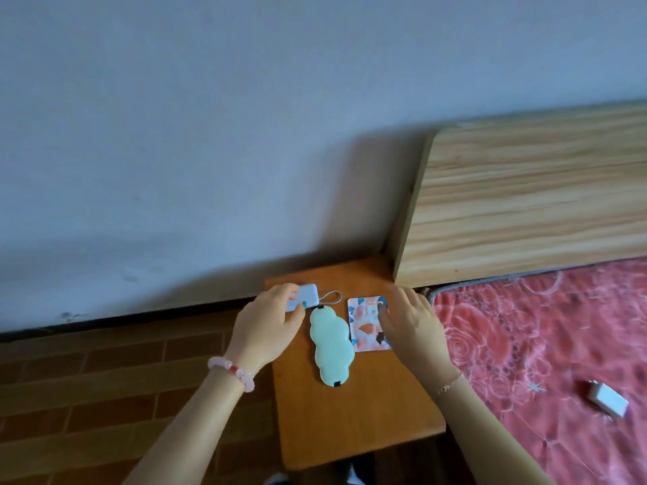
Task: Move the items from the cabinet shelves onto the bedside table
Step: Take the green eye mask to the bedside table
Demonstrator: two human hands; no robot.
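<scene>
Now left hand (266, 323) pinches power bank (310, 294), far left on bedside table (350, 414); I judge it rigid, slick: hold long edges. Right hand (413, 327) slack-fingered over packet (366, 323).

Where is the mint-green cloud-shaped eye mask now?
In the head view, the mint-green cloud-shaped eye mask lies on the orange wooden bedside table, left of the colourful patterned card, its far end by the white power bank.

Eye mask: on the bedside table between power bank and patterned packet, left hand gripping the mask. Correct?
No. The left hand grips the white power bank, not the eye mask. The mask does lie on the bedside table between power bank and patterned packet. The head view shows it.
</scene>
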